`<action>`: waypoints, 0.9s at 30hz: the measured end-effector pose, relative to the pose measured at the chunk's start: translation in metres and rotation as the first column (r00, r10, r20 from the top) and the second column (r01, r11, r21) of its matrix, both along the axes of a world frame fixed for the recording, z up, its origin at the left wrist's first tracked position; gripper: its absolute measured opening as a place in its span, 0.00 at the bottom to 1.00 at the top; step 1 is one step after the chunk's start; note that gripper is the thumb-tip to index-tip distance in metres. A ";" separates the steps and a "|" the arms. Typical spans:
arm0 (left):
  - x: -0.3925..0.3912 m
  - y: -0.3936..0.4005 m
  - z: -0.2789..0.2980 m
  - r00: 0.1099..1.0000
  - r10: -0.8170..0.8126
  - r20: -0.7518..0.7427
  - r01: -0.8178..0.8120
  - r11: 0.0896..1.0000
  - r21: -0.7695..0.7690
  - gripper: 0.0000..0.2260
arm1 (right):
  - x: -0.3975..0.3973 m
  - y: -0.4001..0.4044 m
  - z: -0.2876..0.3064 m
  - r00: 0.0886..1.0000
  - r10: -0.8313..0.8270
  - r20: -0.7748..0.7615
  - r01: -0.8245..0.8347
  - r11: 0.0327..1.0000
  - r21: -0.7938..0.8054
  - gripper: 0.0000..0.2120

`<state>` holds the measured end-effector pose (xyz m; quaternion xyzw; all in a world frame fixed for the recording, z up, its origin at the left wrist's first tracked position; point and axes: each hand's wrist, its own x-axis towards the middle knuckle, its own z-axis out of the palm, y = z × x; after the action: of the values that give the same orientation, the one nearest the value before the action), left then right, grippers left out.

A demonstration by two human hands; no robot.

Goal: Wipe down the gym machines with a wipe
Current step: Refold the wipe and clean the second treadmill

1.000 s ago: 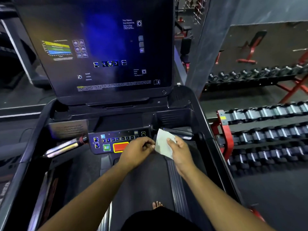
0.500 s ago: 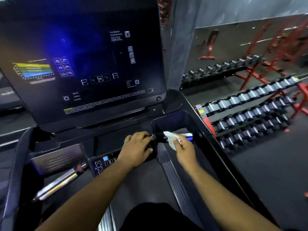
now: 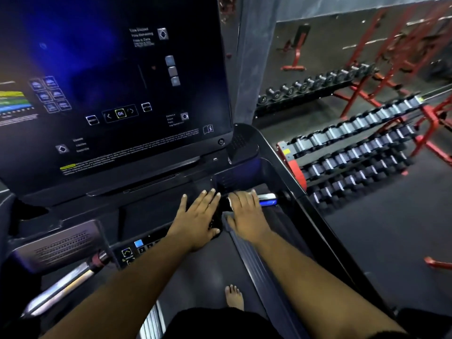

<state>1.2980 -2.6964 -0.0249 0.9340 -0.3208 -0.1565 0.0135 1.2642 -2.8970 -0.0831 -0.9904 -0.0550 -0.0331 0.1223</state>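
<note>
I stand on a black treadmill with a big dark touchscreen. My right hand is wrapped over the inner end of the right chrome handlebar, pressing the white wipe onto it. Only small white edges of the wipe show around my fingers. Just to its left, my left hand lies flat on the console, fingers spread and holding nothing, covering part of the button panel.
The left chrome handlebar sticks out at lower left beside a speaker grille. My bare foot is on the belt. Racks of dumbbells on red frames stand to the right on the dark floor.
Both hands moved forward from the button panel. The wipe went from held up in the air to pressed onto the right handlebar. My left hand let go of it and flattened on the console.
</note>
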 end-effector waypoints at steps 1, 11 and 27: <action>0.000 -0.001 -0.001 1.000 -0.001 -0.005 0.002 1.000 0.011 0.43 | 0.009 -0.006 0.005 0.999 0.030 -0.034 -0.031 0.999 -0.031 0.25; 0.003 0.000 -0.008 1.000 0.007 0.002 -0.007 0.999 0.031 0.49 | -0.026 -0.025 -0.027 0.998 -0.027 0.059 0.029 0.999 -0.045 0.39; 0.000 -0.003 -0.010 0.999 0.040 0.037 -0.042 0.998 0.045 0.49 | -0.013 -0.061 -0.028 0.991 -0.126 0.052 0.130 0.989 -0.074 0.38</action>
<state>1.2975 -2.6997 -0.0350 0.9431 -0.2981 -0.1467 -0.0104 1.2511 -2.9577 -0.1113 -0.9948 0.0047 -0.0622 0.0800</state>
